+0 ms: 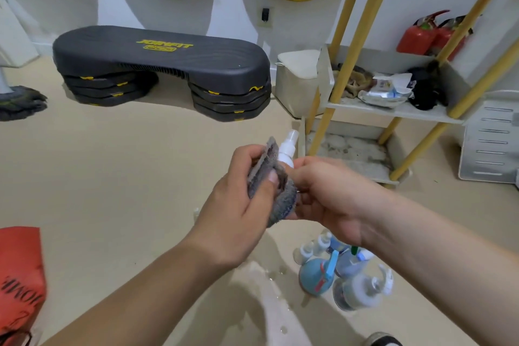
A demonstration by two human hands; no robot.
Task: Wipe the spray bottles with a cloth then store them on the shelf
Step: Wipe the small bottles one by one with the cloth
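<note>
A small white spray bottle (287,149) stands upright between my hands, only its cap and neck showing. My left hand (238,205) grips a grey cloth (276,191) that wraps the bottle's body, thumb pressed on the cloth. My right hand (331,199) curls round the bottle's lower part from the right. Several more spray bottles (337,270), blue and clear, stand grouped on the floor under my right wrist. The white shelf unit (393,112) with yellow legs stands at the right; its lowest board (359,166) is dusty and bare.
A black aerobic step platform (163,64) lies on the beige floor ahead. A white bin (297,78) stands beside the shelf, which carries rags and a wipes pack (387,90). Red extinguishers (429,34) sit behind. A red bag (19,275) is at lower left, a white appliance (491,140) at far right.
</note>
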